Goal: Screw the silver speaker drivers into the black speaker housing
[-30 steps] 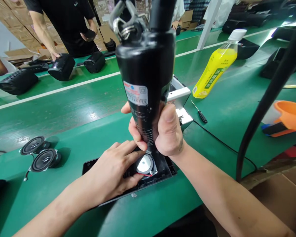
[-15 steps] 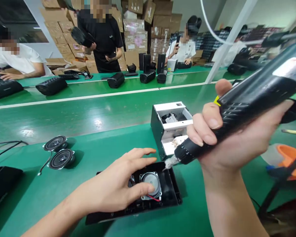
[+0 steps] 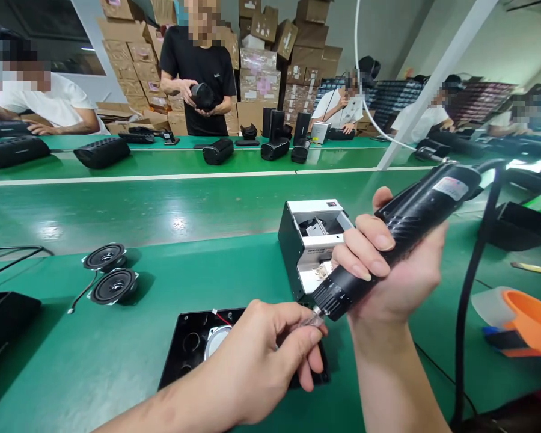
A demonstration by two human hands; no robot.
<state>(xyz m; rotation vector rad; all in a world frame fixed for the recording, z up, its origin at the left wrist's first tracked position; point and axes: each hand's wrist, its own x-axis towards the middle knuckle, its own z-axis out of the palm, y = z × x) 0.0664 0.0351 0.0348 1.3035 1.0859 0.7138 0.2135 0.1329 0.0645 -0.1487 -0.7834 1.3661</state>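
Note:
My right hand [image 3: 388, 270] is wrapped round a black electric screwdriver [image 3: 426, 207], which slants down to the left. Its bit [image 3: 314, 317] is covered by something clear, like plastic wrap or a sleeve. With thumb and fingers, my left hand [image 3: 270, 355] pinches that covered bit. Below lies an open black speaker housing [image 3: 180, 343] on the green bench, partly hidden by my left hand and forearm. Inside it a silver-backed speaker driver [image 3: 214, 341] shows, with a red wire [image 3: 223, 317] and a small white plug.
Behind the housing stands a white and black screw feeder [image 3: 313, 240]. Two loose speaker drivers [image 3: 113, 285] lie at left, near a black box [image 3: 9, 325]. An orange container [image 3: 532, 322] sits at right, beside a hanging black cable [image 3: 471, 300]. Across the conveyor, several people handle black speakers [image 3: 103, 151].
My left hand has left the driver in the housing and closed on the screwdriver's bit. My right hand has drawn the screwdriver slightly left and lower. A person opposite now holds a speaker two-handed.

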